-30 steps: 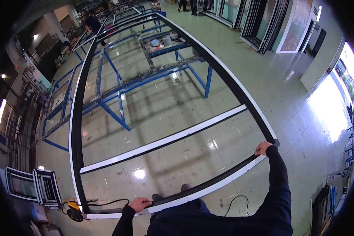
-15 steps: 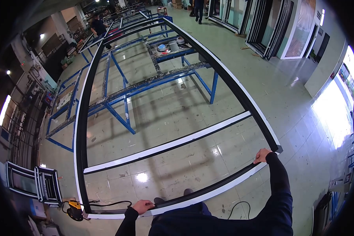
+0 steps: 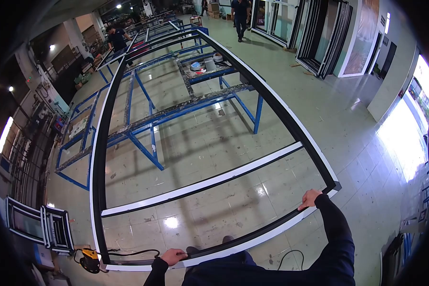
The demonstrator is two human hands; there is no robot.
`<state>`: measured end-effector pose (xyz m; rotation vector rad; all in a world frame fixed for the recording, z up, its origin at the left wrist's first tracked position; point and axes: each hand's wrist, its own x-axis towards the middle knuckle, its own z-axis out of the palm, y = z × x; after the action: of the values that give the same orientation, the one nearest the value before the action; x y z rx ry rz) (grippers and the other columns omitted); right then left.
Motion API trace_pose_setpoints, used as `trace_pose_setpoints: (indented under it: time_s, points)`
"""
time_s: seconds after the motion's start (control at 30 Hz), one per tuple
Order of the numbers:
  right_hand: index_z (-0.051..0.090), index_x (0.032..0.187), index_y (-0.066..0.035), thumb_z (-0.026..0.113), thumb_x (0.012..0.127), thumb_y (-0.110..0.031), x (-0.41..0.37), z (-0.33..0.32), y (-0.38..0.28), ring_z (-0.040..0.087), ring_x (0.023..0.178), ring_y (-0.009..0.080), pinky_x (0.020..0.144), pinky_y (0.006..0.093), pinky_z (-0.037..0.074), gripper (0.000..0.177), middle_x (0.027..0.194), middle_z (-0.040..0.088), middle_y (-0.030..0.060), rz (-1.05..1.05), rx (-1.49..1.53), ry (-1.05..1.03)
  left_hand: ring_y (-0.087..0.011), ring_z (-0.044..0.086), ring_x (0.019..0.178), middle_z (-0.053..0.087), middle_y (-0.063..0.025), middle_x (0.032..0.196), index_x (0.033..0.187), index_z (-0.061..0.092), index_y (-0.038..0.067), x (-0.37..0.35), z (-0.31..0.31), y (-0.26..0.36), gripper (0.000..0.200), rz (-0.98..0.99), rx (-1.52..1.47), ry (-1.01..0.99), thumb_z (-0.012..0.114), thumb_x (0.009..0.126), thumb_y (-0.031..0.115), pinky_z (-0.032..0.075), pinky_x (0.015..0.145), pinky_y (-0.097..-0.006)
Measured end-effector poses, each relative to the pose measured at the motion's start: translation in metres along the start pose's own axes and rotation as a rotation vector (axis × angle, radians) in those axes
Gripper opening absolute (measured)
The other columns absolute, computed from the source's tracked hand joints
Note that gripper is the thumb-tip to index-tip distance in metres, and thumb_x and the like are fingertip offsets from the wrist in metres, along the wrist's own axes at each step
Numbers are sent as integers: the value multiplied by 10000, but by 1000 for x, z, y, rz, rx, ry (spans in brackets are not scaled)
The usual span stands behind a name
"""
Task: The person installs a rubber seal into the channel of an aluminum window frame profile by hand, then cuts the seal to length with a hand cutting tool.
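A large black-and-white window frame [image 3: 214, 184] lies flat across blue metal trestles [image 3: 162, 119], its near end reaching out to my body. My left hand [image 3: 174, 257] is closed on the near rail toward the left, thumb and fingers together at the black inner edge. Farther right, close to the corner, my right hand [image 3: 310, 199] pinches the same black edge, knuckles up. Between the hands the black inner strip of the near rail [image 3: 245, 245] runs in a curve. What sits under the fingertips is hidden.
A yellow-and-black power tool [image 3: 89, 260] with a black cable is by the near left corner. Small frames [image 3: 38, 226] stand at left. Tools lie on a trestle shelf [image 3: 202, 66]. One person [image 3: 240, 18] walks at the back; another [image 3: 117, 38] stands at far left.
My right hand has slid a little left along the near rail, away from the corner. My left hand keeps nearly its place. The view has tilted up slightly, and the person at the back shows more fully.
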<state>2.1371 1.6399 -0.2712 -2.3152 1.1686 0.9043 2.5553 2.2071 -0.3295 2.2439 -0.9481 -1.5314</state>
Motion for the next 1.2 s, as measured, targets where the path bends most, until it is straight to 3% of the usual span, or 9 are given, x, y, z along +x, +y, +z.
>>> trace_pose_setpoints:
  time_s: [0.17,0.27,0.37,0.47,0.6,0.7,0.9,1.03,1.2]
  points:
    - [770,887,-177,723,629,-737,0,7,0,677,953,265,880,402,513,618,907,728,58,-25,-28,12,-184,662,866,723,-107,927,1070,707,54,-1,0,1,347,-14,0,2,658,920,363,508,821,-306]
    - [764,837,-162,696,625,-773,-11,4,-18,685,889,259,812,408,526,650,835,720,66,-24,-84,49,-182,661,863,723,-106,924,1067,709,53,0,0,2,346,-17,-1,7,660,919,362,508,817,-305]
    - [768,865,-159,642,621,-822,-18,0,-29,679,944,275,867,410,516,718,889,724,90,2,-178,63,-183,661,857,722,-109,919,1058,712,52,-3,0,5,344,-27,-6,14,660,920,363,509,811,-307]
    - [767,857,-156,606,632,-844,-8,10,-47,682,930,281,848,421,518,741,881,724,87,-114,-250,-5,-186,663,849,721,-113,911,1045,716,56,-1,3,4,355,-13,-15,32,663,915,382,510,803,-311]
    - [757,861,-153,604,661,-820,3,35,-99,684,920,281,826,438,516,713,894,725,83,-352,-174,-52,-205,668,841,719,-120,902,1023,723,62,-1,4,12,427,-63,36,60,665,892,464,513,796,-322]
    - [743,906,-143,624,719,-749,0,46,-150,680,939,285,818,423,521,645,921,724,90,-470,-89,-133,-266,680,883,715,-138,915,1004,724,74,-5,1,25,532,-119,80,57,650,847,577,516,806,-359]
    - [733,960,-127,629,785,-651,-6,86,-258,677,950,300,815,416,521,562,962,722,111,-637,47,-267,-294,676,893,711,-136,906,972,733,89,6,3,23,616,-102,172,27,600,820,671,515,819,-381]
    - [727,940,-153,628,791,-629,-12,117,-327,671,967,296,814,438,517,508,957,718,100,-684,77,-259,-306,675,900,711,-152,913,977,734,94,14,10,25,587,-36,155,22,588,841,647,513,816,-389]
    - [720,926,-149,640,792,-597,-50,113,-379,669,953,302,807,454,515,475,937,710,121,-597,102,-167,-317,676,834,705,-166,878,999,721,84,29,18,30,473,81,69,-15,616,872,527,515,771,-379]
